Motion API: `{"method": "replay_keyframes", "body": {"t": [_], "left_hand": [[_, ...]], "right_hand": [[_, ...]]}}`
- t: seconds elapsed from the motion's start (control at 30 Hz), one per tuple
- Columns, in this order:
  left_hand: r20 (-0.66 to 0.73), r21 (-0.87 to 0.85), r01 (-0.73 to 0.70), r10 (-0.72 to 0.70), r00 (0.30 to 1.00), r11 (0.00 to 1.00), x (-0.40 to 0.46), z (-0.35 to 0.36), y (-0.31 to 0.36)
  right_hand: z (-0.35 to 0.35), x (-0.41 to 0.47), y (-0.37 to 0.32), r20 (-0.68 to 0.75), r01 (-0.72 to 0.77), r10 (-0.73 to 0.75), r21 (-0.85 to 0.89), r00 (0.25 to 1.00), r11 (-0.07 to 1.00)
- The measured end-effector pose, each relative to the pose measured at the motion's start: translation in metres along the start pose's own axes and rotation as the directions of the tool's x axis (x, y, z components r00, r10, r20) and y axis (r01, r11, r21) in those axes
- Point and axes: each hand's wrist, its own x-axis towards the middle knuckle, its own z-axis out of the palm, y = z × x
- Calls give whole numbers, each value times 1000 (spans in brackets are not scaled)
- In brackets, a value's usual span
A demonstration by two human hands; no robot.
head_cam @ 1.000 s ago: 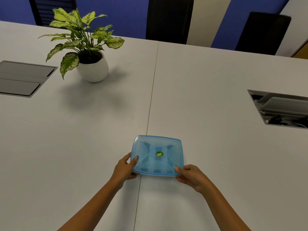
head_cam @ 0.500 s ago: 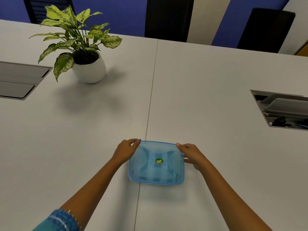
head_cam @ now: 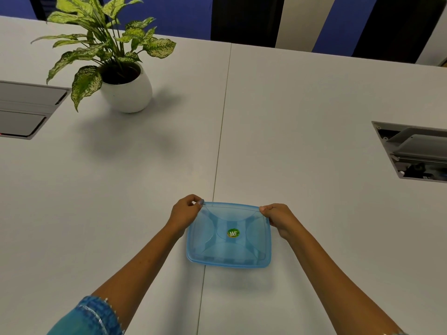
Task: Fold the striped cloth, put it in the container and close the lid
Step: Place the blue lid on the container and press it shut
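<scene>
A translucent blue container (head_cam: 205,240) lies on the white table in front of me, its lid on top with a round green sticker (head_cam: 233,233) in the middle. My left hand (head_cam: 185,212) pinches the far left corner of the lid. My right hand (head_cam: 278,217) pinches the far right corner. The striped cloth is not visible; the lid hides what is inside.
A potted plant (head_cam: 125,93) in a white pot stands at the back left. Cable hatches are set into the table (head_cam: 314,213) at the left edge (head_cam: 24,110) and at the right (head_cam: 416,153). Dark chairs stand behind the far edge.
Both hands have moved from the near corners of the lid to its far corners. The container has stayed in place.
</scene>
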Motion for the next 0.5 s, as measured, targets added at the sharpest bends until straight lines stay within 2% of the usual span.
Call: {"method": "replay_keyframes", "body": {"t": [0.27,0.5], "left_hand": [[62,-16,-54,55,997,998,-8,-11,-8],[61,65,-89,85,995,994,-52,-14,-28]], "right_hand": [[-5,-15,3,37,40,-44,117,998,992],[0,-52,37,24,22,-24,94,999,995]]}}
